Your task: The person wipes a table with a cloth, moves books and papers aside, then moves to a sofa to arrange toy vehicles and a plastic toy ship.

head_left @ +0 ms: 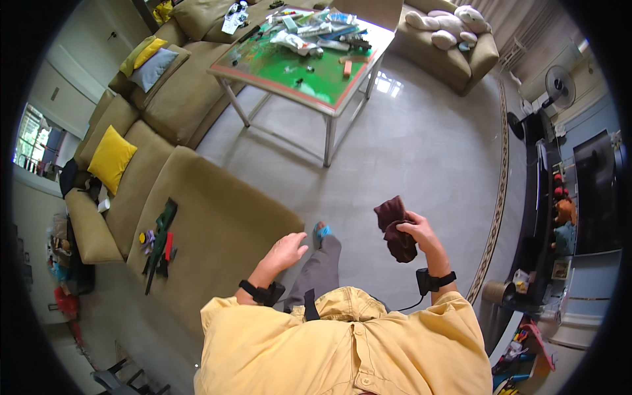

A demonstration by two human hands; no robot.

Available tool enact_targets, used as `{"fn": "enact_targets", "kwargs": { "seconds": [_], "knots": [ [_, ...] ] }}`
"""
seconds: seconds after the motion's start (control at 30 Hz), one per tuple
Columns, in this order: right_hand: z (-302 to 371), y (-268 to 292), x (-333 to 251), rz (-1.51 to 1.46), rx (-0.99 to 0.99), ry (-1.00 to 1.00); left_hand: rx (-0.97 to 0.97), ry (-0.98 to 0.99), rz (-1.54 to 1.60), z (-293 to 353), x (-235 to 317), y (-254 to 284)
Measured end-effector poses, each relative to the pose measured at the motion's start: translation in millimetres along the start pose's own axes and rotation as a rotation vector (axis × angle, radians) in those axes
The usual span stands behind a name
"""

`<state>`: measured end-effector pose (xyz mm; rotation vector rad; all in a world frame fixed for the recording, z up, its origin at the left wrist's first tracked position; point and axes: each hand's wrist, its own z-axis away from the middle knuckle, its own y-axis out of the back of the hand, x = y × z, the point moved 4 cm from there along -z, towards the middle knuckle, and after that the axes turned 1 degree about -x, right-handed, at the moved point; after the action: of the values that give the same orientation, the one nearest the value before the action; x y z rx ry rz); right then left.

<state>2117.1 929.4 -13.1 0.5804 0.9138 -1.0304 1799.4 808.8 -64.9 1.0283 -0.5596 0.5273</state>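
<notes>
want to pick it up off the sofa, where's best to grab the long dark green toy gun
Grip the long dark green toy gun around its narrow middle, coming from above: it lies flat and lengthwise on the olive fabric sofa, top side clear. The open left hand is nearest.

cloth (395,232): dark maroon fabric, soft, matt, crumpled
sofa (217,224): olive woven upholstery, matt
floor (421,151): pale stone tiles, smooth, glossy
bench (289,69): green matt top, white metal legs
shirt (342,349): yellow cotton, matt
</notes>
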Motion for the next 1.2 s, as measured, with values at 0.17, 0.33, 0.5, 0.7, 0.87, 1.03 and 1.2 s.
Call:
{"fn": "enact_targets", "kwargs": {
  "seconds": [0.17, 0.33, 0.5, 0.7, 0.87, 1.03, 1.2],
  "knots": [
    [-130, -20, -68, -0.016, -0.174, 0.037, 0.143, 0.084, 0.055, -66, -23, 53],
    [-247, -36, -148, 0.036, -0.116, 0.166, 0.212, 0.070, 0.111, -129, -17, 121],
    [-368, -46, -171, 0.461, 0.126, 0.356, 0.353, 0.107, 0.176, -216, -23, 180],
    [-457, -95, -119, 1.190, 0.116, 0.348, 0.624, 0.113, 0.165, -367, -60, 223],
    [-532, -91, -157, 1.242, 0.093, 0.355, 0.747, 0.342, -0.176, -465, -76, 251],
    [-575, -70, -201, 1.198, 0.062, 0.409, 0.521, 0.370, -0.290, -518, -93, 269],
    [-508, -58, -161, 1.247, -0.157, 0.286, 0.562, 0.143, -0.346, -553, -79, 289]
  ]
}}
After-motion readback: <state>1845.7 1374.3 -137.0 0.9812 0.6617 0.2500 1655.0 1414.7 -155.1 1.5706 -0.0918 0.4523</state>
